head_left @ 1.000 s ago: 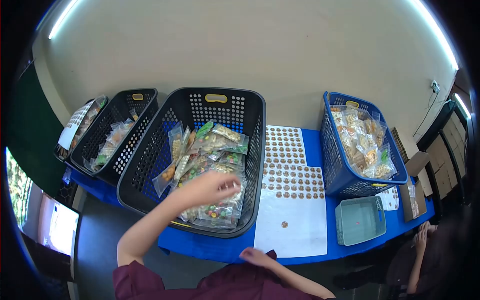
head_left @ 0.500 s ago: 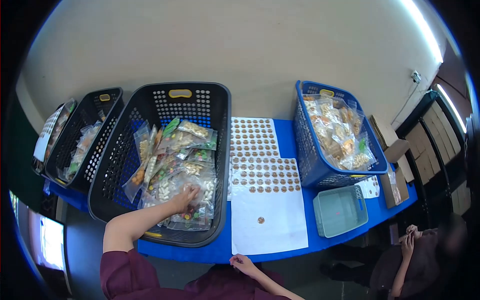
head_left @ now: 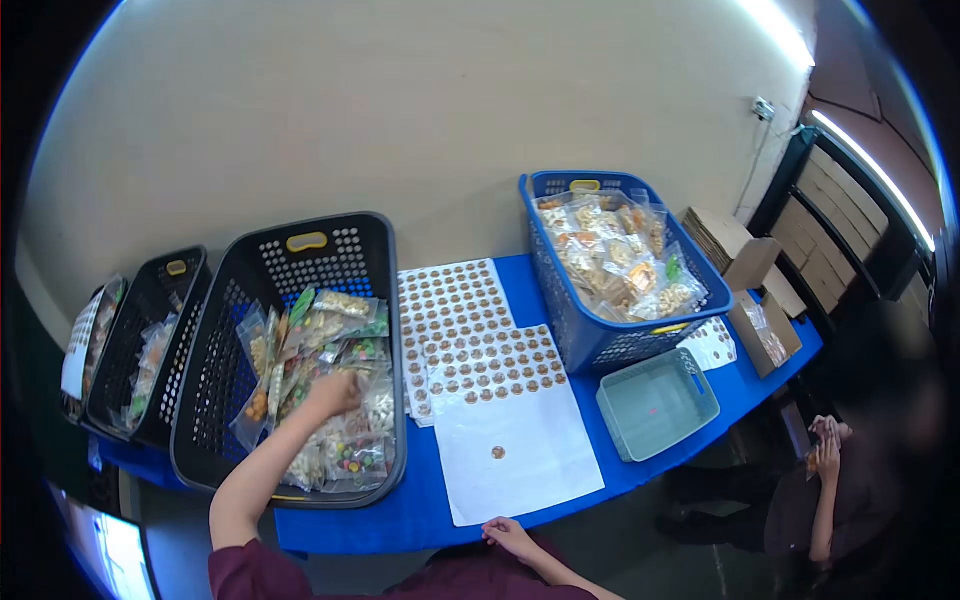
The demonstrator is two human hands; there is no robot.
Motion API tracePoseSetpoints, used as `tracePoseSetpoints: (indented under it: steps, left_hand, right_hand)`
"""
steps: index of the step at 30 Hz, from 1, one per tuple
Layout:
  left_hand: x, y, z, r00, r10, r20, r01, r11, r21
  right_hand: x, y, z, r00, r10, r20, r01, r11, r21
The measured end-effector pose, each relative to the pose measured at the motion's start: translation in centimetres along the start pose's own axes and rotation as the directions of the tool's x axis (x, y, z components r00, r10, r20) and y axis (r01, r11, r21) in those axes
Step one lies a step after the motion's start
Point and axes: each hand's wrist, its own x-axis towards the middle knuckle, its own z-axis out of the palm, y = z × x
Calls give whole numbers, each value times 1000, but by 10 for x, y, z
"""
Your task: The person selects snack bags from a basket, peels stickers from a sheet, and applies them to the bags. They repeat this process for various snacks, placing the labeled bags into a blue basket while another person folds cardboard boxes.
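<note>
My left hand [head_left: 337, 393] reaches into the large black basket [head_left: 218, 440], its fingers curled down among clear packets [head_left: 350, 455] of snacks and colourful sweets. Whatever is in its fingers is hidden. At the table's front edge, my right hand [head_left: 510, 537] is closed, thumb and fingers together, just below a white sheet [head_left: 520, 480]. I cannot make out anything held in it. One round brown sticker [head_left: 498, 453] sits alone on the lower part of that sheet, with rows of similar stickers above it.
To the right stands a blue basket [head_left: 590, 350] full of packets, with a pale green tub [head_left: 655, 440] in front. Another black basket [head_left: 160, 290] is at the left. Cardboard boxes [head_left: 765, 335] stand at the right end; another person's hands [head_left: 826, 450] show at far right.
The view has shifted, so the baskets appear further left and lower. My left hand has moved slightly across the packets, and its fingers look more curled. My right hand stays by the table edge.
</note>
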Motion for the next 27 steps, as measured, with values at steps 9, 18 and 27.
tracePoseSetpoints:
  steps: [9,18,27]
  left_hand:
    - [-79,176,-106,612,-135,-780,-466,735,-493]
    - [-89,286,72,969,131,-208,-236,259,-937]
    - [-56,260,129,991,-71,109,106,-53,-993]
  right_hand:
    - [-18,-147,-27,949,-183,255,88,935,343]
    - [2,-166,-90,963,-247,108,228,960,163]
    - [25,-155,-99,929,-125,347,129,992,11]
